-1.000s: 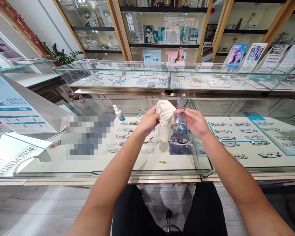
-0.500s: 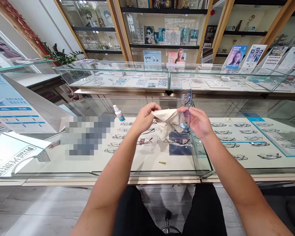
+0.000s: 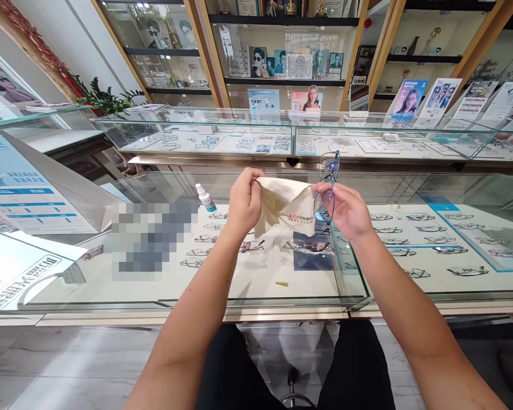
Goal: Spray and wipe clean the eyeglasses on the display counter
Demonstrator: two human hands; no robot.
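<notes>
A cream cloth (image 3: 277, 202) with a zigzag edge and printed letters hangs stretched between my hands above the glass counter. My left hand (image 3: 245, 202) is closed on its upper left corner. Blue-framed glasses (image 3: 325, 206) are pinched in my right hand (image 3: 348, 210), held upright with one lens above the fingers and one below. The cloth's right corner meets the fingertips of that same hand, beside the glasses. Behind my left forearm, a small white bottle (image 3: 205, 198) with a blue label stands on the counter.
Below the hands, a glass display counter (image 3: 256, 307) holds rows of glasses (image 3: 310, 246). A folded sign (image 3: 29, 188) stands at the left. A second glass case (image 3: 214, 122) and shelves lie beyond.
The cloth has spread out from a bunched shape, showing more of its print. My left hand has shifted slightly left and up, and the glasses have moved a little right.
</notes>
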